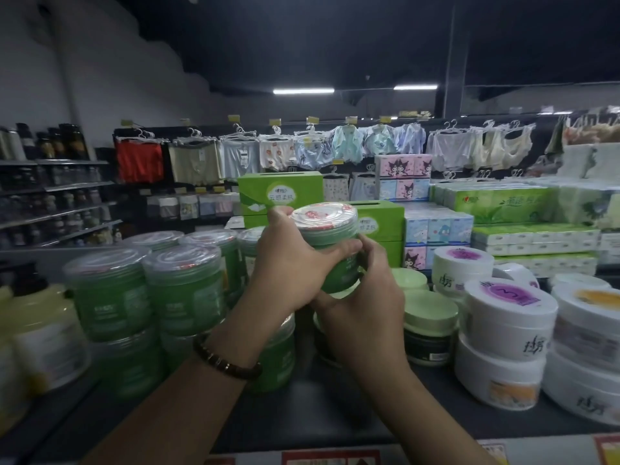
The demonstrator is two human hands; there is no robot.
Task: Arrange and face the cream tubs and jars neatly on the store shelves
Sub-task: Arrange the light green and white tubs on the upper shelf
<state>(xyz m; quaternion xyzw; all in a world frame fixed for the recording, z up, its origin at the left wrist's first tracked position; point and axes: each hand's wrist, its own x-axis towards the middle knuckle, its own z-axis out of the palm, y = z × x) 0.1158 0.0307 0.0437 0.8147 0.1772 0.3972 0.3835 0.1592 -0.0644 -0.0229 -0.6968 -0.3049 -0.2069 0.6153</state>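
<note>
Dim glow from two ceiling strip lights [303, 91], green tubs [107, 290] blurred, wide-angle bending at edges.

Rear green tissue box [280, 193]: white oval label reads "云感柔肤"; the small line above it is too blurred. Front green tissue box [385, 213]: same label, partly covered, "感柔肤" shows. White tubs [506, 325]: big black brush-style mark on the side, not surely readable. Purple lid label [503, 293] carries a white figure like "3". Green tissue packs [496, 203]: pale script, unreadable. Raised green jar [330, 229]: white side print and red lid marks blurred. Stacked green jars [107, 297]: label print blurred. Yellow price tags [312, 119] above the hung clothes and red-framed shelf-edge labels [330, 458]: illegible.
</note>
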